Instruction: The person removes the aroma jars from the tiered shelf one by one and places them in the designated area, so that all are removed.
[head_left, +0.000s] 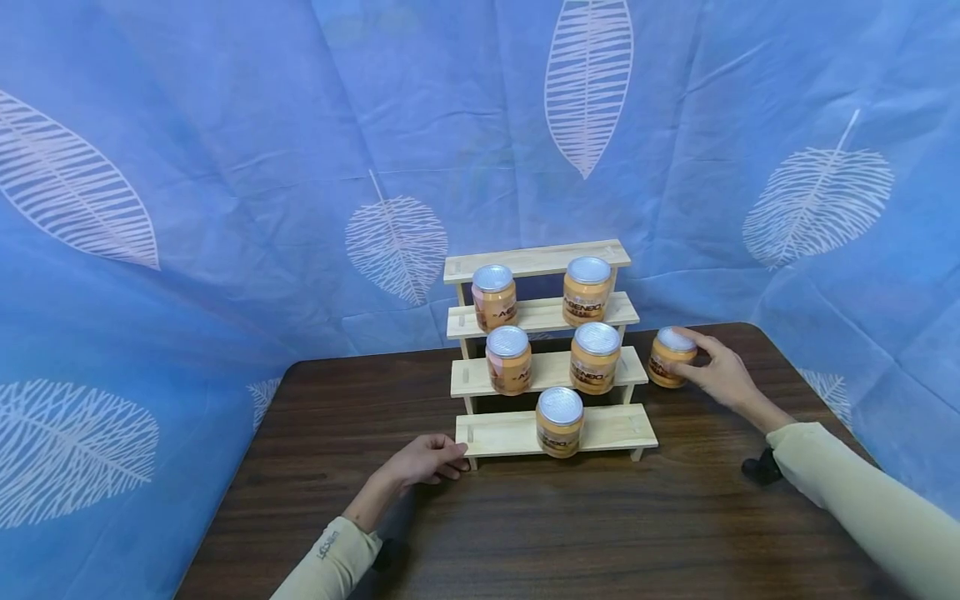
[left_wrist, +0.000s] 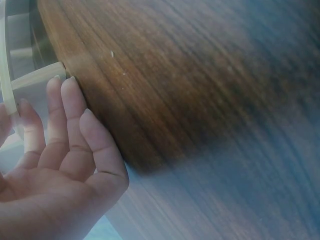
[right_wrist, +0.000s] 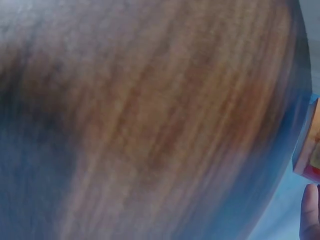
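Head view: a dark brown, wood-grained table stands before a blue cloth printed with white leaves, which hangs at twelve o'clock and wraps round both sides. The held jar has an orange body, dark lettering and a silver lid. It is at three o'clock from the pale four-tier wooden stand, apart from it, pinched by the right hand; whether its base touches the table is hard to tell. At the stand's eight o'clock, the left hand grips the end of the lowest tier, thumb on top. Five similar lidded jars stand upright on the tiers: the bottom jar, two on the second tier and two on the third. Their contents cannot be made out.

Left wrist view: table grain fills most of it. The left hand lies at eight o'clock, fingers curved, the index fingertip at the stand's pale edge.

Right wrist view: the table is blurred; an orange-sided part, apparently the held jar, is cut off at three o'clock, with a fingertip at four.
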